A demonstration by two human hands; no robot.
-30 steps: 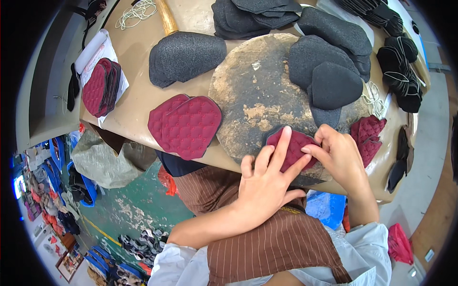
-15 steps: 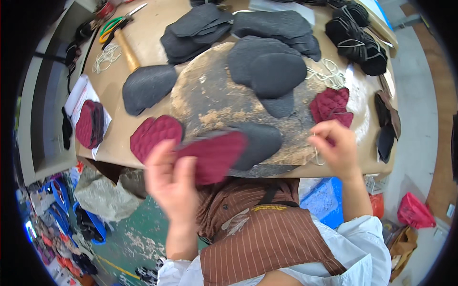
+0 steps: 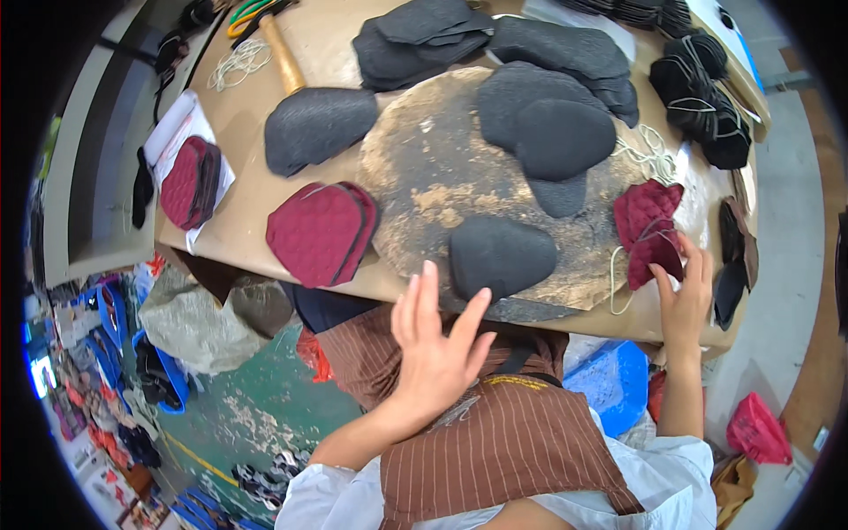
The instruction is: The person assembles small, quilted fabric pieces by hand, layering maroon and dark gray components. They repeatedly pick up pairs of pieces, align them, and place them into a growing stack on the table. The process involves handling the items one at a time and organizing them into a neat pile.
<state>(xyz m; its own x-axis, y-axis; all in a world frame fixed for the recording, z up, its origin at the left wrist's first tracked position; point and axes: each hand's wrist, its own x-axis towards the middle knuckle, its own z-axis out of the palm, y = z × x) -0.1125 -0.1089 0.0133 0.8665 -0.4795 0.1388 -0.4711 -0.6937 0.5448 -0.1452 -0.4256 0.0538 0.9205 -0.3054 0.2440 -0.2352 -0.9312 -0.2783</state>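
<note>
My left hand (image 3: 437,340) is open with its fingers spread. It hovers at the near edge of a round worn wooden block (image 3: 415,163), just below a rounded black pad piece (image 3: 502,258). At the right, my right hand (image 3: 687,296) pinches the near end of a small bundle of dark red quilted pieces (image 3: 647,216) beside the block. A loose pale string (image 3: 613,283) hangs next to that bundle. Left of the block lies a stack of dark red quilted pad pieces (image 3: 311,234), dark layers showing at its edge.
Overlapping black pieces (image 3: 565,137) cover the block's far right. Beyond are more black stacks (image 3: 415,40) and tied black bundles (image 3: 702,97). A wooden-handled tool (image 3: 281,55), string coil (image 3: 240,66) and another red stack (image 3: 190,184) occupy the table's left. A blue tub (image 3: 609,384) sits below.
The red quilted piece has left my left hand and lies on the left stack; that hand moved right. My right hand reached the red bundle. The whole view has shifted.
</note>
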